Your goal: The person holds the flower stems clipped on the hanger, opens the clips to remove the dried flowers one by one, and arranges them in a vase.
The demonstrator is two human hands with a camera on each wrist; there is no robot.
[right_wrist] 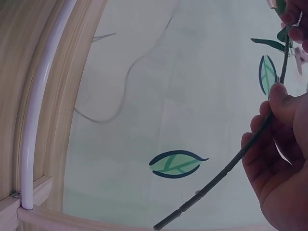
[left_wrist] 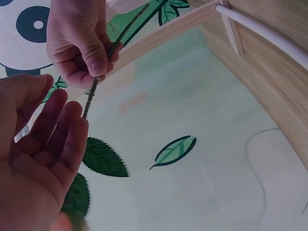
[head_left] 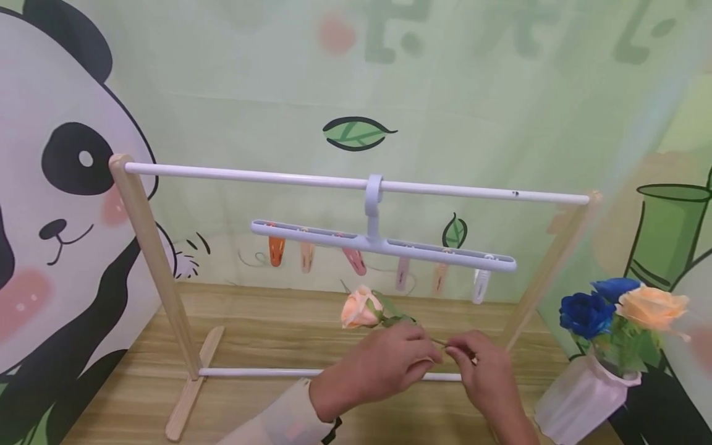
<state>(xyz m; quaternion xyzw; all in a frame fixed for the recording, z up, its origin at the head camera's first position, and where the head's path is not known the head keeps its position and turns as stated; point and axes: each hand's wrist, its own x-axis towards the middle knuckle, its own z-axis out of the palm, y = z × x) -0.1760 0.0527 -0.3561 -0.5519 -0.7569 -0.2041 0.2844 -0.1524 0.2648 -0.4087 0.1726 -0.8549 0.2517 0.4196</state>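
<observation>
A peach-pink artificial rose lies across in front of the hanger, bloom to the left. My right hand pinches its thin stem between thumb and fingers; the cut end sticks out beyond the hand in the right wrist view. My left hand is beside the stem near the leaves, its fingers lightly bent and the thumb apart from them. In the left wrist view the stem passes behind those fingers, so any contact is hidden. Above hangs a lavender hanger with several hair clips.
A wooden rack holds the hanger on its white top rod. At right, a white vase holds blue roses and another peach rose. The wooden tabletop meets a printed panda backdrop.
</observation>
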